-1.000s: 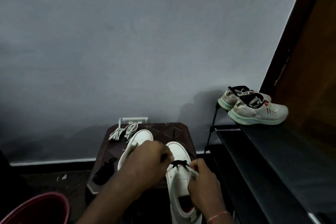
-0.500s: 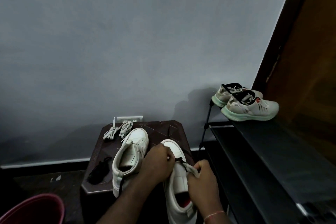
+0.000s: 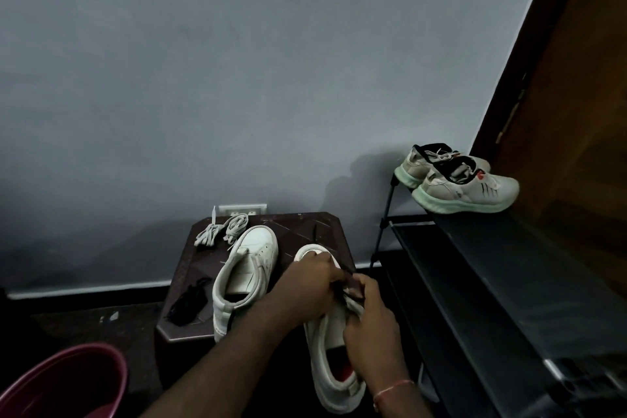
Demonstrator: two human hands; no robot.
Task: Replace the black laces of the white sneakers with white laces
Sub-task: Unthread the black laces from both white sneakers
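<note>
Sneaker [image 3: 327, 348] lies beneath left hand [image 3: 305, 287] and right hand [image 3: 369, 327].

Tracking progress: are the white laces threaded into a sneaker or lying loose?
Loose, unthreaded. The white laces lie in two bundles on the stool's far left corner.

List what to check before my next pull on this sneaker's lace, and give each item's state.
1. Right hand grips sneaker: ok.
2. Left hand pinches black lace: ok.
3. Black lace out of every eyelet: cannot tell, hands cover them.
4. White laces ready on stool: ok.
5. Removed lace apart from white laces: ok.
6. Sneaker fully on stool: not ok, heel overhangs front edge.
</note>
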